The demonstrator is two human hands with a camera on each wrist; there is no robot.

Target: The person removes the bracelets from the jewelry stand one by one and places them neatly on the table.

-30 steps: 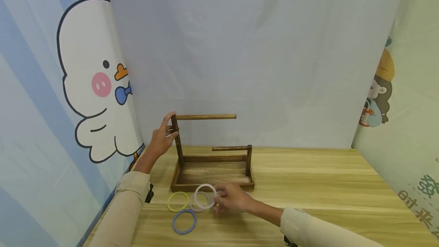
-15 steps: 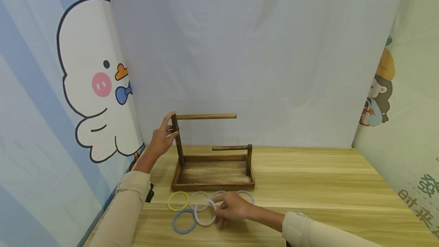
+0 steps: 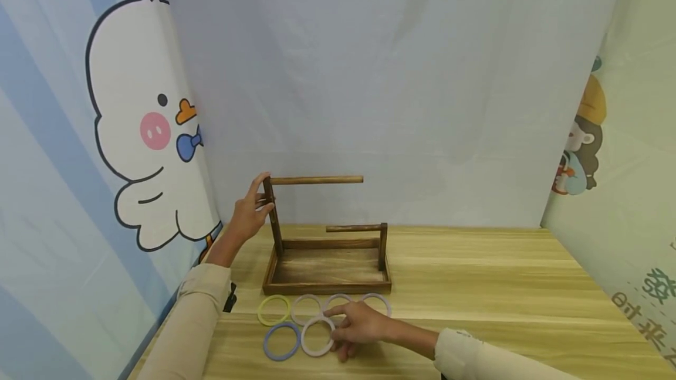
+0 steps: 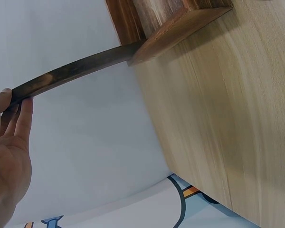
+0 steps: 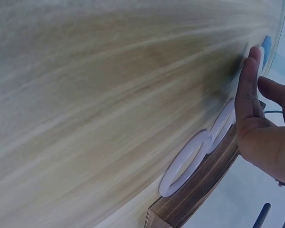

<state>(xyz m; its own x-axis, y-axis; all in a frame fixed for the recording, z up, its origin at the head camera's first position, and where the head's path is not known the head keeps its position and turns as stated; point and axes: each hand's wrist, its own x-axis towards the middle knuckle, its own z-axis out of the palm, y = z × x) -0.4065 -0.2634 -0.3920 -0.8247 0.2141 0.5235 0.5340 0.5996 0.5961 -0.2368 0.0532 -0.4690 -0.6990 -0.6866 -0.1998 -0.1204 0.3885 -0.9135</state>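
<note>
At the top of the tall left post of a dark wooden stand (image 3: 327, 288), my left hand (image 3: 250, 214) grips the post between thumb and fingers. The left wrist view shows this post (image 4: 80, 68) slanting from the fingers to the tray-like base. A white ring (image 3: 317, 355) lies flat on the table, with my right hand (image 3: 361, 322) at its right edge. In the right wrist view the fingers (image 5: 247, 85) are straight and the thumb stands apart from them. Left of the white ring lies a blue ring (image 3: 266, 342); behind them are a yellow ring (image 3: 259, 311) and a pale pink ring (image 3: 307, 296).
Two lavender rings, one partly behind my right hand, lie along the stand's front edge; the farther right ring (image 3: 376, 295) shows more. An upper bar (image 3: 317, 180) and a lower bar (image 3: 354, 228) extend from the stand's posts. A pale curtain (image 3: 401, 104) hangs behind the wooden table (image 3: 475, 286).
My right hand has brought the white ring down and toward me, from over the pink ring to flat on the table beside the blue one. My left hand has stayed on the post.
</note>
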